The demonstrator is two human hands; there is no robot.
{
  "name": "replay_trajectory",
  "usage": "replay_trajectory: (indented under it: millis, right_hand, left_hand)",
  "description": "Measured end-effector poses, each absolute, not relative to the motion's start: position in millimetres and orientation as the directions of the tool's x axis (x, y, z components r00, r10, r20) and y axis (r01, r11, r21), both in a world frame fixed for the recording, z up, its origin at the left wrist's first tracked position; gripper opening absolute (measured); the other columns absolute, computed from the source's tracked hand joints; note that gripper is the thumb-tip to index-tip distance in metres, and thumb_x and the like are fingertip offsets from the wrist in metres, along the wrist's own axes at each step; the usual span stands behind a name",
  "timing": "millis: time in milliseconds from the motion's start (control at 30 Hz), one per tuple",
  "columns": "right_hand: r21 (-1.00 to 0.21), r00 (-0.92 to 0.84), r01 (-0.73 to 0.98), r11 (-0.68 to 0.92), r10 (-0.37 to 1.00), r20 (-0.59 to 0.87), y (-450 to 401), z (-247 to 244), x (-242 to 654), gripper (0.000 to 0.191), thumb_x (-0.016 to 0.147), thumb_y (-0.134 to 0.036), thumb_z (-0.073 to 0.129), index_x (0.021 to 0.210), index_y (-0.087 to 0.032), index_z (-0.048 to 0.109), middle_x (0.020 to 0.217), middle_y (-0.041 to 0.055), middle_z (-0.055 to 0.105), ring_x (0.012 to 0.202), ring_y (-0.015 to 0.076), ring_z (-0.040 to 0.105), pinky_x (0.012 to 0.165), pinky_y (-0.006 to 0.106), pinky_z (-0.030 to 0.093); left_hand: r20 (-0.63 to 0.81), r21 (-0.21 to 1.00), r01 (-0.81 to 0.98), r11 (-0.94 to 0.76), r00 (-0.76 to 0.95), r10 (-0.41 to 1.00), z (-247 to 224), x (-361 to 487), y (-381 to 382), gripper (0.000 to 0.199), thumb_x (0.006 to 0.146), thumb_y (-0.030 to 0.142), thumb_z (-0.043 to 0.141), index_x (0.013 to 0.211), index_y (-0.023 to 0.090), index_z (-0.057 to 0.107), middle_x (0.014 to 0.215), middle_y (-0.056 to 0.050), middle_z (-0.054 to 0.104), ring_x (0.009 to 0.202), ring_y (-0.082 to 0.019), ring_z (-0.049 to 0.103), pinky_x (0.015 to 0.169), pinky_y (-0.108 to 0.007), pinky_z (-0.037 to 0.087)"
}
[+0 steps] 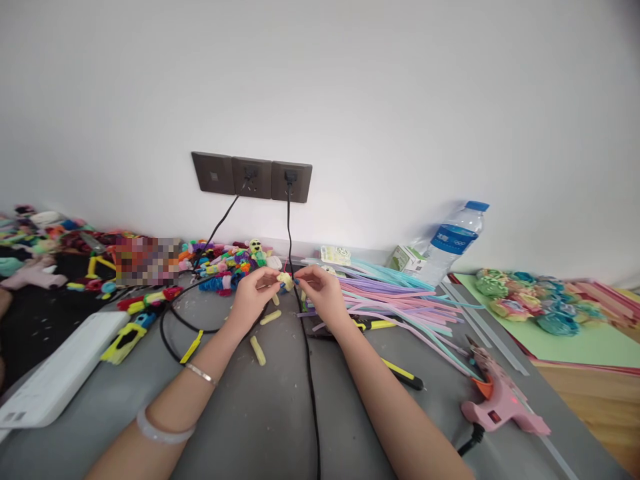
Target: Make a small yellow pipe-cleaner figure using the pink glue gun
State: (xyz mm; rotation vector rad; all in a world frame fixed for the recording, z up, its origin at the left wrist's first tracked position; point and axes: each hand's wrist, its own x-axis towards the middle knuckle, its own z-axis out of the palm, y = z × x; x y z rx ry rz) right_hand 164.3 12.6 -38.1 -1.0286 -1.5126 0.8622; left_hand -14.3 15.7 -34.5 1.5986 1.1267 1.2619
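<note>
Above the middle of the grey table, my left hand (257, 293) pinches a small pale-yellow fuzzy piece (285, 281) between thumb and fingers. From the other side, my right hand (320, 292) has its fingertips closed at the same piece. A thin red bit sticks up from it, too small to make out. Short pale-yellow fuzzy stems lie below the hands, one (258, 351) nearest to me and another (271, 317) just behind it. A black power cord (309, 380) runs down the table between my forearms.
A pink glue gun (505, 403) rests at the right, near pastel pipe cleaners (400, 293) and a yellow-black tool (403, 373). A water bottle (453, 240) leans by the wall. Left are colourful fuzzy pieces (220, 263) and a white power strip (65, 367). Cords hang from wall sockets (253, 177).
</note>
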Motion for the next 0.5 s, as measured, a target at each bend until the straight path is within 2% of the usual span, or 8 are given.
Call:
replay_trajectory:
  millis: [200, 333, 500]
  right_hand:
    - [-0.805, -0.089, 0.264, 0.531, 0.845, 0.528, 8.8, -30.1, 163.6, 0.017, 0.08, -0.016, 0.057, 0.093, -0.022, 0.066, 0.096, 0.0072, 0.066, 0.093, 0.0217, 0.064, 0.084, 0.036, 0.052]
    - [-0.765, -0.081, 0.322, 0.558, 0.821, 0.565, 6.8, -27.3, 163.0, 0.018, 0.08, -0.016, 0.061, 0.096, -0.023, 0.065, 0.101, 0.0079, 0.065, 0.1, 0.0238, 0.061, 0.09, 0.039, 0.049]
    - [-0.88, -0.061, 0.103, 0.463, 0.886, 0.459, 8.3, -31.2, 160.9, 0.024, 0.085, -0.03, 0.062, 0.107, -0.021, 0.06, 0.108, 0.009, 0.068, 0.098, 0.0217, 0.065, 0.091, 0.037, 0.051]
  left_hand:
    - [0.311, 0.945, 0.096, -0.312, 0.026, 0.95, -34.3, -13.3, 17.1, 0.019, 0.071, 0.031, 0.068, 0.083, 0.02, 0.059, 0.086, -0.002, 0.067, 0.086, -0.02, 0.067, 0.075, -0.029, 0.055]
    - [0.305, 0.951, 0.053, -0.306, 0.021, 0.952, -35.6, -11.2, 17.0, 0.022, 0.071, 0.031, 0.069, 0.084, 0.02, 0.056, 0.086, -0.002, 0.065, 0.088, -0.019, 0.067, 0.075, -0.028, 0.055]
    - [0.289, 0.957, -0.012, -0.289, 0.054, 0.956, -35.9, -9.8, 15.7, 0.025, 0.072, 0.035, 0.069, 0.086, 0.02, 0.053, 0.087, -0.002, 0.065, 0.092, -0.02, 0.067, 0.074, -0.03, 0.057]
